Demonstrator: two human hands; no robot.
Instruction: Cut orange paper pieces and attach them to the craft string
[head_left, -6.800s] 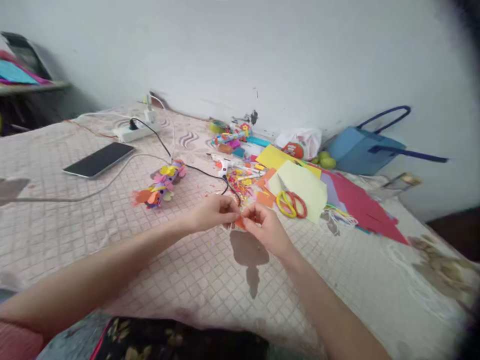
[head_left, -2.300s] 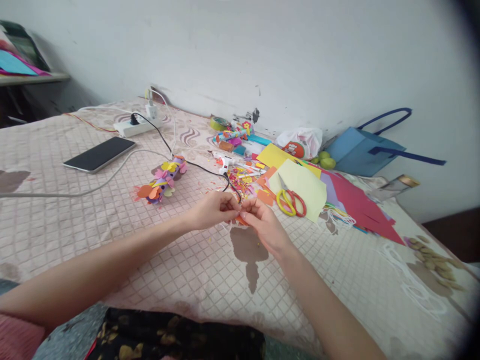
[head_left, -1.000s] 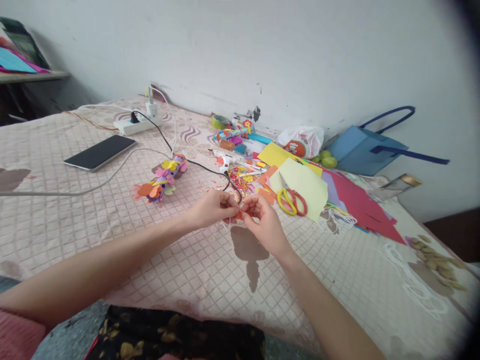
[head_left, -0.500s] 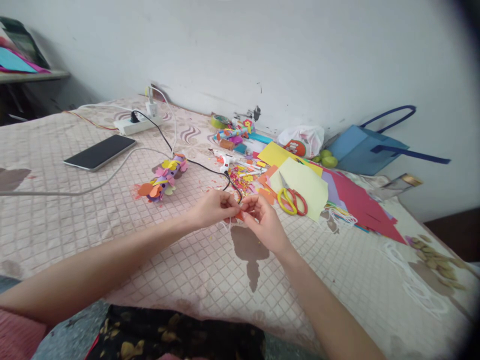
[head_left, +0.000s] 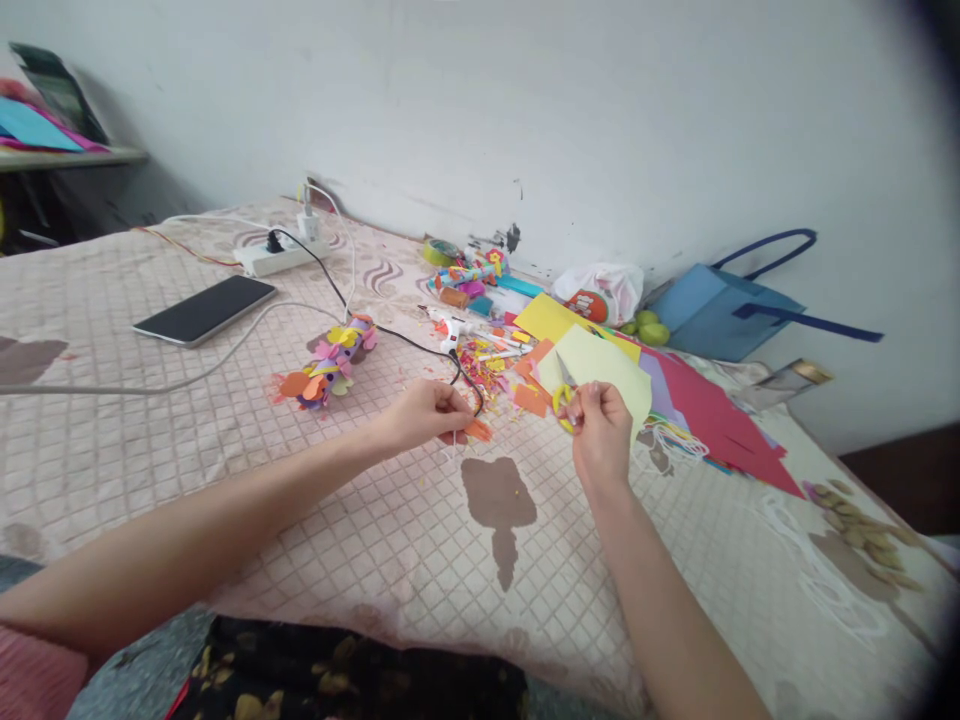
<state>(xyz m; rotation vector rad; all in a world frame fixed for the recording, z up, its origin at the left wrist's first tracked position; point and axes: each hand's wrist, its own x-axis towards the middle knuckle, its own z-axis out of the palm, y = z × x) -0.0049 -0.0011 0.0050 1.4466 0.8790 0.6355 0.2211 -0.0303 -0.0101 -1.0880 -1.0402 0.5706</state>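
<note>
Pinched in my left hand is a small piece of orange fringed paper, and a bit of white string hangs below the fingers. My right hand has its fingers closed at the handles of the scissors. The yellow handle shows beside the fingertips, while the red one is mostly hidden by the hand. The blades lie over a pale yellow sheet. Left of my hands rests a purple roll covered in colourful paper petals.
A glue gun with a black cord lies behind my hands, near scattered paper scraps. At left are a phone and a power strip. Red paper, white string and a blue bag are at right.
My right hand has let go of the orange paper and moved right to the scissors. My left hand stays in place with the orange paper.
</note>
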